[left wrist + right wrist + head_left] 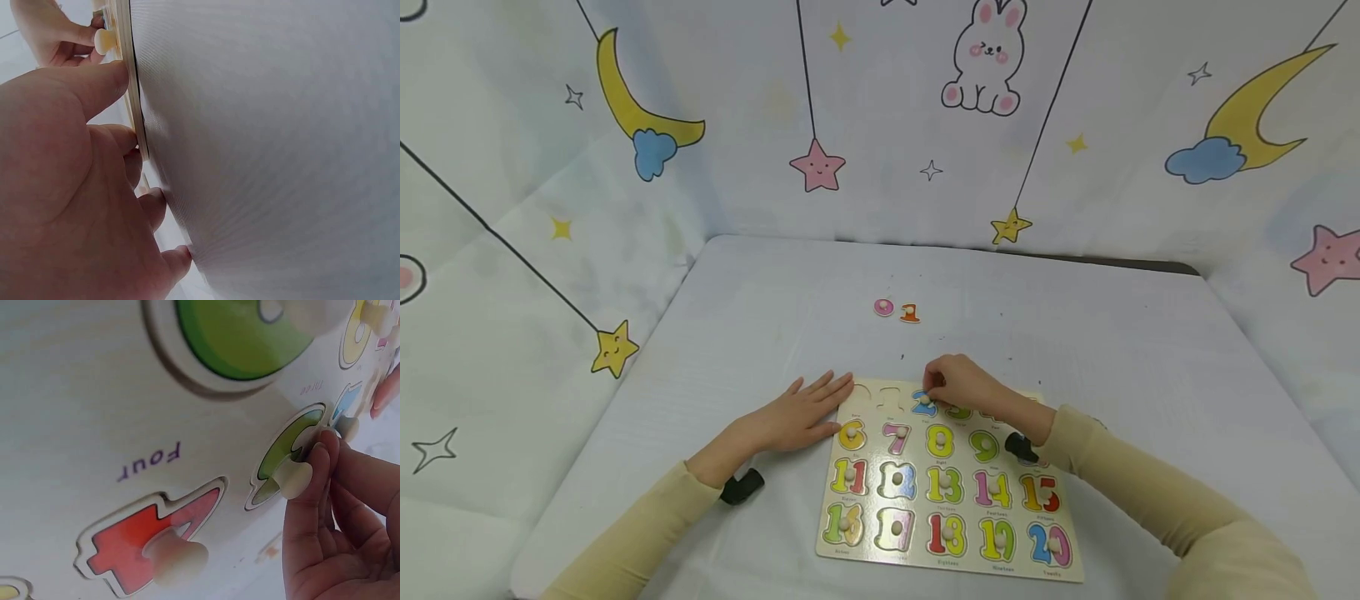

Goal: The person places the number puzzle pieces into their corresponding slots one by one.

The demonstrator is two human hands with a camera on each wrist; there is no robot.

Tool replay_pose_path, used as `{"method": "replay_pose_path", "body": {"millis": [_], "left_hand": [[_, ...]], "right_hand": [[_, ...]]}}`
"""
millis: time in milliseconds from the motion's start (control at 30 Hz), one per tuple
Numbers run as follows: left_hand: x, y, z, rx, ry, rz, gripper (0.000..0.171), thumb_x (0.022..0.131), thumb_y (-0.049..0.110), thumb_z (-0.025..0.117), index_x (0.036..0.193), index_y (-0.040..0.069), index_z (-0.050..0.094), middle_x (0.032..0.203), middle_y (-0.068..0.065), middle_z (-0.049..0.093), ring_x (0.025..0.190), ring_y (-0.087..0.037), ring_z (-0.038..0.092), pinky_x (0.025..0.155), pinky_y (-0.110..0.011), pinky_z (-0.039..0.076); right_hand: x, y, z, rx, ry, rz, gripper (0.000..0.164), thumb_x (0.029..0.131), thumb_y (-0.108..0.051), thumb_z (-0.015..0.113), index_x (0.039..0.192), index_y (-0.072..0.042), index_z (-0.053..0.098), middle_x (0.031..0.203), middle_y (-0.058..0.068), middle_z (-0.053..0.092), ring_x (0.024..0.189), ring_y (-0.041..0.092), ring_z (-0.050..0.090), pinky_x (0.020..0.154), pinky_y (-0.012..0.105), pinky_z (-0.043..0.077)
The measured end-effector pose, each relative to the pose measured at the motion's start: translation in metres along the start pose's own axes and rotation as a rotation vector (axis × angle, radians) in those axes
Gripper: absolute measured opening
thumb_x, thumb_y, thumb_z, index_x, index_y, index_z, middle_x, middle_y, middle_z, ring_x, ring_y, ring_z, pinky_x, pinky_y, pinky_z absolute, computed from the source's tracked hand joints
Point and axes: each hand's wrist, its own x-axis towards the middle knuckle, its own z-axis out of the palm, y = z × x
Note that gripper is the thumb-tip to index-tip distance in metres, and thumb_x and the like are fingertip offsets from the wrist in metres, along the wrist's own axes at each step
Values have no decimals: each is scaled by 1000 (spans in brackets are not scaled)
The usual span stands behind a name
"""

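Note:
A wooden number puzzle board [917, 569] lies on the white-covered table, with knobbed number pieces in its recesses. My left hand [797, 417] rests at the board's left edge, fingers extended; in the left wrist view its thumb [103, 84] touches that edge. Over the top row, my right hand [966, 385] pinches at the knob of the blue number 2 piece [922, 407], which sits at its recess. Close to those fingers in the right wrist view are the green 3 piece [278, 453] and the red 4 piece [128, 540]. The 0 and 1 recesses are bare.
Beyond the board lie a pink 0 piece [883, 307] and an orange 1 piece [910, 312], side by side. A cloth backdrop [880, 100] with moons, stars and a rabbit stands behind the table. Black wrist devices show at the left wrist [742, 487] and right wrist [1021, 447].

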Motion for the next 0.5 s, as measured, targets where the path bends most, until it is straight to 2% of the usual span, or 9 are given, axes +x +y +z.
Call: {"method": "replay_pose_path", "body": {"millis": [233,400,500], "left_hand": [[0,-2,0,1,-3,6,64,99,35,46,150,7,20,154,-7,14,139,-30,8,104,-59,10],[0,-2,0,0,-2,8,63,99,35,46,150,7,20,154,-7,14,139,-30,8,104,-60,10],[-1,-2,0,3,-1,8,63,99,35,46,150,7,20,154,-7,14,139,-30,9,104,-60,10]], "right_hand": [[10,5,-11,-4,-27,5,9,91,-13,64,83,-10,68,69,-2,59,61,14,53,56,26,45],[33,7,-24,-23,51,15,8,90,-15,64,90,-7,68,73,0,61,62,15,56,58,29,45],[50,8,-30,-50,124,27,12,90,-16,64,96,-6,67,80,2,62,70,16,56,62,30,44]]}}
